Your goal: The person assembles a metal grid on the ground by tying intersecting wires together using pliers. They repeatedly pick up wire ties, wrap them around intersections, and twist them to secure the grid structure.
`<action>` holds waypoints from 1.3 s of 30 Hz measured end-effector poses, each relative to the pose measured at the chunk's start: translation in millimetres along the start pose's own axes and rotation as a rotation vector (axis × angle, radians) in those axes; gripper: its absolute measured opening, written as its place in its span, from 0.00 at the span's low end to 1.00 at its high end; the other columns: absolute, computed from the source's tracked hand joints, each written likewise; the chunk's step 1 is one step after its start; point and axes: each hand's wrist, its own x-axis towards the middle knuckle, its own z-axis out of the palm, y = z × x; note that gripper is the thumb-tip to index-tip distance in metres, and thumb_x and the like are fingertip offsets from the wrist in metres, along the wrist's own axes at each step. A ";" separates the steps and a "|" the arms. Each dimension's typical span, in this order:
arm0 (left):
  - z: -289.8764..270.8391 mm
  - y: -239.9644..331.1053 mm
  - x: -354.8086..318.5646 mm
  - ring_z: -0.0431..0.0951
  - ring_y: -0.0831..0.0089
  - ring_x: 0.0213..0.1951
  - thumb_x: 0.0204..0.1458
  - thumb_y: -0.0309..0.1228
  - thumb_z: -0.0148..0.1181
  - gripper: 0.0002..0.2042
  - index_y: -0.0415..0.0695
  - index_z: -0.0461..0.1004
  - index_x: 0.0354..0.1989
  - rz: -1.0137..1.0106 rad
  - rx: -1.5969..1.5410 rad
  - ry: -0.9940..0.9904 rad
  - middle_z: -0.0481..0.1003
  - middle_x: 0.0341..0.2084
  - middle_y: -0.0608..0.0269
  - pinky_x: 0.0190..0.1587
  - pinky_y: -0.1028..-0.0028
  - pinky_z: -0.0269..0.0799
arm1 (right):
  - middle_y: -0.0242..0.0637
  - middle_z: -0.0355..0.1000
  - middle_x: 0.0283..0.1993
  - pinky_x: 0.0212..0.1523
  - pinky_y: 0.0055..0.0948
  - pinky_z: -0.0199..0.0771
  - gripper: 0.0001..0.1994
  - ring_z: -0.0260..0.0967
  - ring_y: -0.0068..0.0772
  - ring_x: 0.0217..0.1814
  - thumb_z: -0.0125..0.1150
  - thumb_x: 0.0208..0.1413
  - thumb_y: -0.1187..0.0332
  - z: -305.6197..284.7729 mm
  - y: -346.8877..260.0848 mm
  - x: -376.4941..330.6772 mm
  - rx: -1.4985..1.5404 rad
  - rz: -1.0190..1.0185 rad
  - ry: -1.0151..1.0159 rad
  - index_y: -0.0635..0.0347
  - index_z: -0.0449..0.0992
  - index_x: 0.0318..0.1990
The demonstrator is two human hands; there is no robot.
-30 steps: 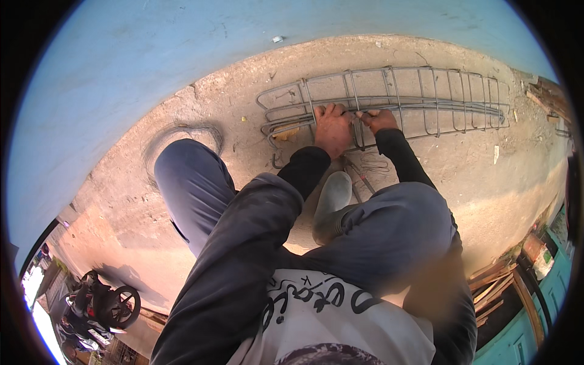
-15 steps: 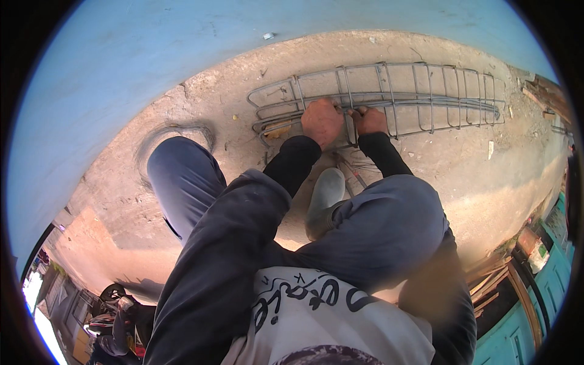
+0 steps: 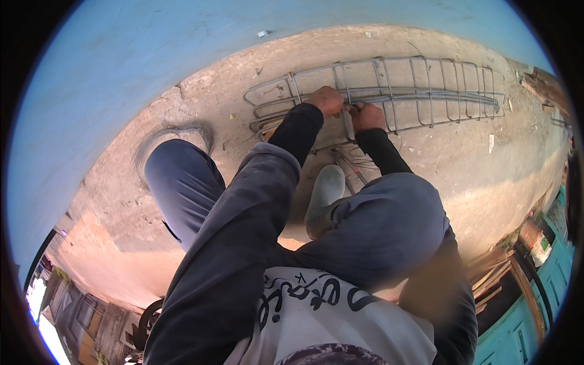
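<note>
A long rebar cage point(image 3: 430, 93) of grey bars and bent stirrups lies on the concrete in front of me. My left hand point(image 3: 326, 101) is closed at the cage's bars, back of the hand up. Close beside it, at the same stirrup, my right hand point(image 3: 367, 116) is closed with its fingers bent inward. The fingertips of both nearly meet; what they pinch is too small to make out. A tool with reddish handles point(image 3: 356, 173) lies by my foot, its shape partly hidden. Thin loose wires point(image 3: 364, 159) lie beside it.
A coil of thin wire point(image 3: 204, 135) lies by my left knee. The blue wall point(image 3: 152, 42) rises along the cage's far side. Wooden pieces point(image 3: 494, 277) and a teal panelled surface point(image 3: 511, 340) stand at the lower right. More timber point(image 3: 543, 94) lies past the cage's right end.
My left hand has moved farther away and slightly right, over the bars. The right hand stays at the same stirrup, its fingers turned a little. The view has shifted slightly.
</note>
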 end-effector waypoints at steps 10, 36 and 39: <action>0.8 8.5 -13.2 0.76 0.46 0.50 0.58 0.41 0.52 0.20 0.35 0.78 0.44 -0.262 -0.498 0.205 0.77 0.45 0.40 0.55 0.57 0.68 | 0.53 0.77 0.34 0.41 0.48 0.74 0.19 0.75 0.58 0.40 0.61 0.56 0.50 4.6 3.7 2.1 -0.008 0.024 0.009 0.59 0.80 0.34; 86.5 -22.0 19.7 0.80 0.68 0.29 0.51 0.22 0.59 0.03 0.40 0.80 0.29 -0.082 -0.643 0.836 0.79 0.23 0.58 0.33 0.69 0.76 | 0.48 0.77 0.39 0.44 0.49 0.74 0.15 0.74 0.56 0.45 0.60 0.58 0.53 12.5 -11.6 3.2 0.009 0.028 -0.030 0.55 0.80 0.39; 50.6 20.0 -2.8 0.80 0.70 0.33 0.51 0.22 0.60 0.04 0.36 0.80 0.31 -0.017 -1.076 0.649 0.80 0.29 0.56 0.37 0.71 0.75 | 0.48 0.77 0.40 0.44 0.50 0.73 0.15 0.74 0.56 0.45 0.59 0.58 0.53 13.0 13.4 -0.7 -0.001 0.109 -0.004 0.55 0.80 0.38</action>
